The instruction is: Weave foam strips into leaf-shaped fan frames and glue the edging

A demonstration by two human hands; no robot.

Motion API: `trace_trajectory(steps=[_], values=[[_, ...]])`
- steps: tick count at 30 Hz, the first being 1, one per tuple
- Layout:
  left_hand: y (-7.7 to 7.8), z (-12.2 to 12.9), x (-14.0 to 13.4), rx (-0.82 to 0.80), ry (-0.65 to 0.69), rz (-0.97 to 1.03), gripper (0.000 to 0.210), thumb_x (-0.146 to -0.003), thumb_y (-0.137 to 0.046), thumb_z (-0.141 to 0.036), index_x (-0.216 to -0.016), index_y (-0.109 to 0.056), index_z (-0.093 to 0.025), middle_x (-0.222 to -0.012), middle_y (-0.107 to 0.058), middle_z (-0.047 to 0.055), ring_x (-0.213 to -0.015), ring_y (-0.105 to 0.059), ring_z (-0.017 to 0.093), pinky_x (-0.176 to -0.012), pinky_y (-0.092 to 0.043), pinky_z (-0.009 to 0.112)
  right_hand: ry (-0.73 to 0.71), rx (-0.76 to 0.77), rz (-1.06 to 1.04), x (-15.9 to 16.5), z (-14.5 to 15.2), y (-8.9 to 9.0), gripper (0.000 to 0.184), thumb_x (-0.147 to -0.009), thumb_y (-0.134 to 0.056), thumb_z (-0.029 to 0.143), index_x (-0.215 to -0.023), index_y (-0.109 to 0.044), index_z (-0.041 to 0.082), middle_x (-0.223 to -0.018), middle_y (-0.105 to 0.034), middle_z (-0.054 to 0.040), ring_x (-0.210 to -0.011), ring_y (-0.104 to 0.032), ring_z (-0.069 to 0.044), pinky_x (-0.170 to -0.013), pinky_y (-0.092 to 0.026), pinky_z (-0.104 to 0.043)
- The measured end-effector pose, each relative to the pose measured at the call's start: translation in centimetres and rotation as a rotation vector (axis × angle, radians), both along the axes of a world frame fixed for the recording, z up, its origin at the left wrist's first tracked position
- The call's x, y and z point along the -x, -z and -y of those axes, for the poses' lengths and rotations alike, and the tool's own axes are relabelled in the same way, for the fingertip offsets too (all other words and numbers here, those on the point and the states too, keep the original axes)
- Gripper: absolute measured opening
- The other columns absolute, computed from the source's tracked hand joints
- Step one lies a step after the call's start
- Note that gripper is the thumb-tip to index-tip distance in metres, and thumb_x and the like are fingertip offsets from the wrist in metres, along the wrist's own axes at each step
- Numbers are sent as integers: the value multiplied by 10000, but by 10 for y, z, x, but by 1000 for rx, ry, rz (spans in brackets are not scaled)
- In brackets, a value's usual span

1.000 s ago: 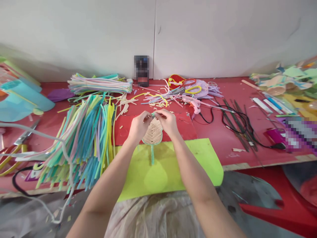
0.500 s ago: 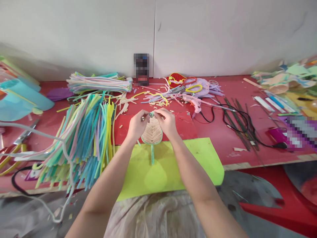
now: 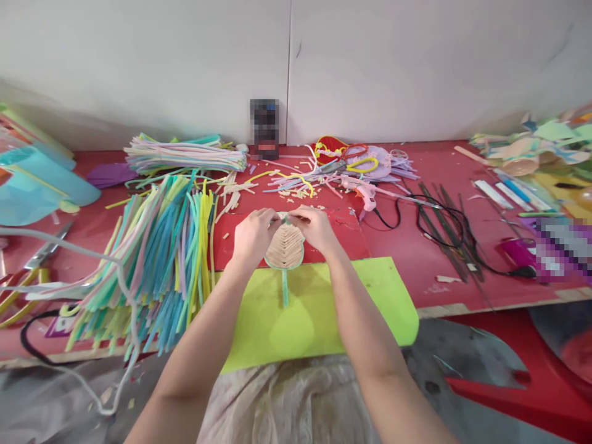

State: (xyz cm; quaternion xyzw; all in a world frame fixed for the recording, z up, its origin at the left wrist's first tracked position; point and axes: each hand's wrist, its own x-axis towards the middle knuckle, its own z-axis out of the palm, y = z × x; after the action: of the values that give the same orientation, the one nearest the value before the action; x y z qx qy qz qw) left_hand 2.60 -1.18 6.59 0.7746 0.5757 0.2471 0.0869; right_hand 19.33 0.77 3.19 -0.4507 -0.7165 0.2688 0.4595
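A leaf made of beige pipe cleaners (image 3: 283, 246) with a mint-green border lies at the middle of the table, its green stem pointing toward me. My left hand (image 3: 255, 231) pinches the left side of its far tip, fingers closed. From the other side my right hand (image 3: 312, 227) pinches the same tip with thumb and forefinger. The fingertips of both hands nearly meet there and partly hide the tip. Beneath the stem is a lime-green sheet (image 3: 370, 296), and a red board (image 3: 345, 234) lies under the leaf's upper part.
Bundles of coloured pipe cleaners (image 3: 160, 265) fill the left. A pink glue gun (image 3: 365, 194) with a black cord rests at the right, near yellow-handled scissors (image 3: 363, 164). A phone (image 3: 264, 129) leans on the wall. Larger scissors (image 3: 44, 256) lie far left.
Both hands have shifted slightly on the leaf's tip, the left one turning so more of its back shows. The leaf stays in nearly the same place.
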Motion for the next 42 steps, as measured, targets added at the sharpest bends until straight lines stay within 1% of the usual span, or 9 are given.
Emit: trace_trajectory(steps=[7, 12, 18, 24, 29, 32, 36, 39, 42], values=[[4, 1, -3, -92, 48, 8, 134, -854, -493, -291, -791, -592, -227, -793, -642, 36, -774, -570, 187, -539, -298, 264, -7, 92, -43, 0, 2, -3, 209, -803, -578, 351, -842, -700, 185, -789, -666, -37, -722, -590, -138, -694, -454, -267], [3, 1, -4, -37, 29, 129, 95, -823, -535, -301, -801, -594, -229, -827, -658, 24, -770, -590, 177, -577, -344, 252, -49, 190, -121, -1, 2, -5, 269, -800, -566, 412, -859, -697, 185, -747, -661, -29, -677, -589, -131, -660, -462, -260], [12, -6, -3, 91, 101, 326, 129, -848, -492, -271, -918, -587, -218, -820, -661, 34, -712, -601, 156, -642, -412, 257, -32, 223, -145, -2, 1, -4, 275, -799, -564, 424, -856, -681, 181, -746, -659, -27, -668, -594, -133, -667, -463, -264], [14, -12, -3, 67, 162, 444, 79, -808, -551, -260, -834, -592, -197, -824, -640, 27, -723, -584, 135, -670, -438, 251, -69, 255, -171, -1, 3, -8, 327, -806, -540, 479, -806, -658, 174, -688, -635, -13, -652, -590, -128, -647, -457, -253], [12, -11, -3, 41, 130, 540, 85, -769, -578, -219, -849, -602, -199, -873, -629, 24, -763, -595, 126, -696, -467, 248, -101, 305, -273, 4, 0, -3, 356, -800, -534, 514, -746, -629, 175, -669, -614, 2, -642, -588, -115, -659, -470, -246], [15, -13, -3, 69, 109, 584, 82, -745, -602, -237, -814, -609, -194, -851, -626, 24, -788, -598, 138, -715, -477, 260, -90, 388, -394, 7, 1, -3, 382, -793, -530, 536, -715, -604, 169, -669, -609, -5, -641, -590, -113, -656, -492, -247], [22, -20, 0, 110, 1, 765, 111, -730, -613, -259, -803, -589, -179, -823, -637, 25, -781, -605, 137, -743, -480, 274, -129, 501, -498, 11, 5, -7, 386, -805, -519, 529, -816, -628, 159, -800, -665, -58, -740, -629, -131, -688, -515, -261], [27, -24, 1, 156, -38, 922, 127, -720, -619, -266, -785, -561, -173, -776, -629, 16, -735, -604, 125, -731, -483, 273, -151, 463, -451, 13, 6, -8, 301, -759, -620, 454, -860, -643, 172, -844, -682, -53, -770, -636, -132, -717, -517, -265], [28, -26, 0, 244, 0, 1047, 137, -719, -615, -265, -792, -546, -172, -754, -622, 8, -690, -605, 115, -684, -490, 262, -115, 405, -444, 13, 5, -8, 259, -746, -642, 422, -834, -645, 178, -801, -680, -40, -732, -636, -135, -702, -521, -275]])
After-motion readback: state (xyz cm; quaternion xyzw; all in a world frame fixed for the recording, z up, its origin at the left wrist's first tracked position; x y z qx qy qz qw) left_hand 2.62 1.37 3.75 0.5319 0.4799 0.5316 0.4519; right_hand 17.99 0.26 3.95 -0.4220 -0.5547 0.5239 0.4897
